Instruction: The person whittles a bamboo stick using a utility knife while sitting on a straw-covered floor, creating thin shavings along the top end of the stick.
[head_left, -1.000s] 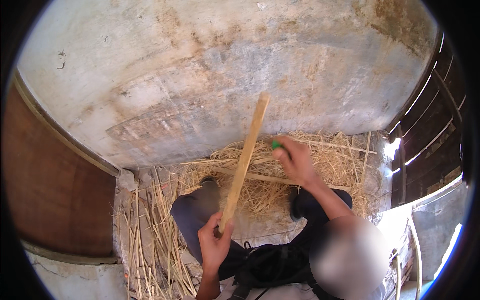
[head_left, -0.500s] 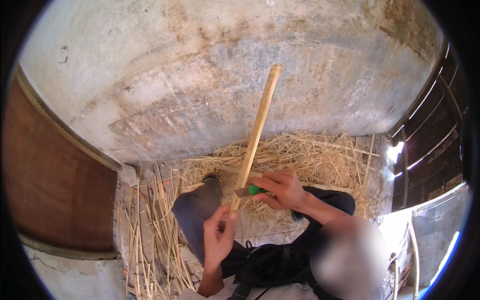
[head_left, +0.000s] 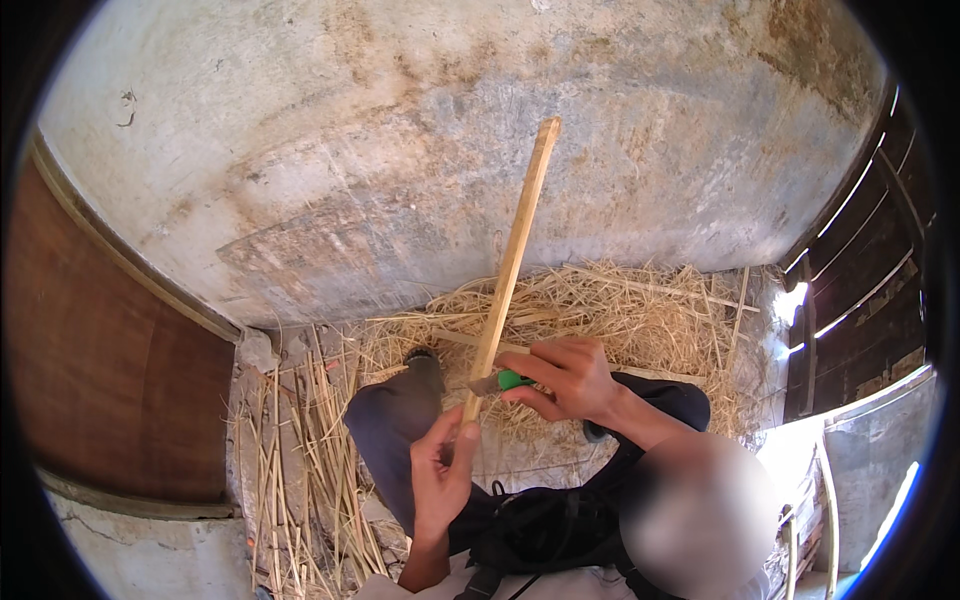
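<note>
A long, pale strip of wood or bamboo slants up and away from me, its far end in front of the wall. Its near end is pinched between the thumb and fingers of my left hand. My right hand is closed round the green handle of a knife. The short blade lies across the strip, touching it a little beyond my left fingertips. Part of the handle is hidden inside my right fingers.
Pale shavings are heaped on the floor between my bent legs and the stained wall. Several thin strips lie to my left, near a brown panel. Dark slats stand at the right.
My left hand and the strip have shifted slightly, the strip's far end moving a little up and left. The knife stays at about the same place, still against the strip.
</note>
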